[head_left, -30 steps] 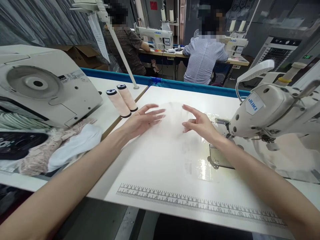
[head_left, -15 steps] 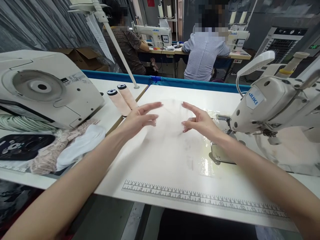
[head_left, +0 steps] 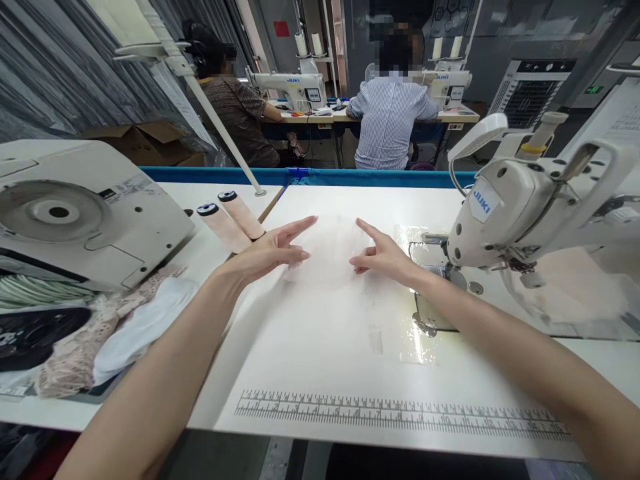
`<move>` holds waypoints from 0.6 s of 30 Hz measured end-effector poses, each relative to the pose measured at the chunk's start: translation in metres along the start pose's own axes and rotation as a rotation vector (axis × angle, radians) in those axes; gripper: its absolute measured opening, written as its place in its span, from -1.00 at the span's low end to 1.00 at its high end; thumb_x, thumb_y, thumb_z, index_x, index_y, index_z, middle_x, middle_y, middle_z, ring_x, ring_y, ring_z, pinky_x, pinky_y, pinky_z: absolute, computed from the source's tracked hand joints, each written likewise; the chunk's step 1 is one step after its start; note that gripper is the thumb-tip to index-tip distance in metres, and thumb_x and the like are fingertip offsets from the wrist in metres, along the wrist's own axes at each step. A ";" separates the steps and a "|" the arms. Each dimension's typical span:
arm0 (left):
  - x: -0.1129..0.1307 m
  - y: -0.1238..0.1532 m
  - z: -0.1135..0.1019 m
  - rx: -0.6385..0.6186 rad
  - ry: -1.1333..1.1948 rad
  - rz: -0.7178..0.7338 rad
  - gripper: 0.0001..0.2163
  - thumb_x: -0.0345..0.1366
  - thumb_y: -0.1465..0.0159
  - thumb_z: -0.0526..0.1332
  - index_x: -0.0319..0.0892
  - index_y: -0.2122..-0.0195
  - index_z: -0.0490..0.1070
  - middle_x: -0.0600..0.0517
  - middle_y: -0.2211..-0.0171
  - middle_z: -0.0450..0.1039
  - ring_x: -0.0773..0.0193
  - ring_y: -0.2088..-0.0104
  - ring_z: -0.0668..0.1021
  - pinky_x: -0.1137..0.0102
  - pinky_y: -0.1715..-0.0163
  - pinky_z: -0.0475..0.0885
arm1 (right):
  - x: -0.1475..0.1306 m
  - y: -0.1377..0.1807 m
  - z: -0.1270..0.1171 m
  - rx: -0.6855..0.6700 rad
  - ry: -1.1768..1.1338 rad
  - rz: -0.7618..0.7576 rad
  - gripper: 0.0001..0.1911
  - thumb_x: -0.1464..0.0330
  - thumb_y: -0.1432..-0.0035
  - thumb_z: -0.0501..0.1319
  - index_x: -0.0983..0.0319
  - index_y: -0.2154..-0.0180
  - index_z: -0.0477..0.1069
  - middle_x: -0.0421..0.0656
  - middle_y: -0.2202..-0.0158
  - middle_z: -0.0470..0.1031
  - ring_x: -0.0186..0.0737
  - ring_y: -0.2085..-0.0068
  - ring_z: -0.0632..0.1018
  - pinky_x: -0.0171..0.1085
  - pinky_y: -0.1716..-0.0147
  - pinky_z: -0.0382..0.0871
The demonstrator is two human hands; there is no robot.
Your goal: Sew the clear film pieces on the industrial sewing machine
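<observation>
A sheer white fabric piece (head_left: pixel 327 257) lies on the white sewing table (head_left: pixel 320 347), just left of the Juki sewing machine (head_left: pixel 505 207). My left hand (head_left: pixel 267 255) is at its left edge and my right hand (head_left: pixel 384 257) at its right edge. On both hands the index finger points forward while the other fingers curl in and pinch the fabric's edge. The fabric looks slightly gathered between the two hands.
Two pink thread cones (head_left: pixel 231 220) lie left of my left hand, beside another machine (head_left: pixel 85 220) with lace and white cloth (head_left: pixel 115 327) in front. A printed ruler (head_left: pixel 400 417) runs along the table's near edge. Two people sit sewing beyond the blue barrier (head_left: pixel 310 177).
My hands went from flat and spread on the fabric to curled, pinching its edges, and drew closer together. The head camera has tilted upward a little.
</observation>
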State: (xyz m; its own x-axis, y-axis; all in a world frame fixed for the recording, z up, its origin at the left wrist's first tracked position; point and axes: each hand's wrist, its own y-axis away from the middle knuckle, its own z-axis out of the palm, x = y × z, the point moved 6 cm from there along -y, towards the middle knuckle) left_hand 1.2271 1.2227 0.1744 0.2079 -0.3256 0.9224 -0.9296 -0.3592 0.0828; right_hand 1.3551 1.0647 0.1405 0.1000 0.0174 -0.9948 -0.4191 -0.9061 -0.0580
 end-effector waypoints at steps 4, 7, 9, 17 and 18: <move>-0.002 0.000 0.005 -0.032 -0.071 -0.052 -0.20 -0.26 -0.03 0.39 0.12 -0.30 0.12 -0.09 -0.32 0.10 0.43 0.41 0.41 0.42 0.40 0.39 | 0.004 -0.001 -0.005 -0.012 -0.018 -0.001 0.01 0.49 -0.03 0.30 0.25 -0.38 -0.22 -0.34 0.55 0.44 -0.26 0.41 0.58 -0.10 0.14 0.56; -0.003 0.001 0.005 -0.037 -0.131 -0.091 -0.17 -0.24 -0.02 0.39 0.09 -0.32 0.08 -0.12 -0.14 0.36 0.42 0.47 0.40 0.41 0.40 0.37 | 0.006 -0.001 -0.005 -0.044 -0.017 0.006 0.03 0.50 -0.01 0.31 0.25 -0.38 -0.23 -0.33 0.55 0.45 -0.27 0.44 0.57 -0.10 0.18 0.57; -0.001 0.003 0.002 -0.025 -0.155 -0.089 -0.17 -0.22 -0.03 0.39 0.10 -0.32 0.07 -0.11 -0.09 0.40 0.39 0.45 0.41 0.41 0.39 0.36 | 0.004 -0.001 -0.003 -0.050 -0.014 -0.009 0.03 0.50 0.00 0.31 0.25 -0.38 -0.22 -0.32 0.53 0.47 -0.27 0.43 0.56 -0.11 0.19 0.57; -0.005 0.006 -0.002 -0.029 -0.219 -0.133 -0.12 -0.19 -0.04 0.37 0.00 -0.36 -0.04 0.14 0.56 0.35 0.31 0.51 0.36 0.41 0.42 0.27 | 0.005 -0.004 0.004 -0.060 0.076 0.031 0.01 0.50 -0.04 0.29 0.28 -0.38 -0.24 -0.31 0.53 0.48 -0.26 0.41 0.58 -0.13 0.14 0.55; -0.007 0.005 -0.001 -0.047 -0.251 -0.156 -0.10 -0.19 -0.04 0.37 -0.03 -0.37 -0.06 0.18 0.63 0.28 0.29 0.53 0.35 0.41 0.45 0.24 | 0.007 -0.004 0.004 -0.064 0.118 0.058 0.00 0.49 -0.05 0.29 0.30 -0.38 -0.24 -0.29 0.52 0.49 -0.26 0.41 0.58 -0.15 0.16 0.55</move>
State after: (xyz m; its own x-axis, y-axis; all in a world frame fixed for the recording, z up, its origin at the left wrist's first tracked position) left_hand 1.2204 1.2240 0.1687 0.4128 -0.4778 0.7754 -0.8922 -0.3833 0.2389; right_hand 1.3534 1.0704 0.1337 0.1843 -0.0822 -0.9794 -0.3694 -0.9292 0.0085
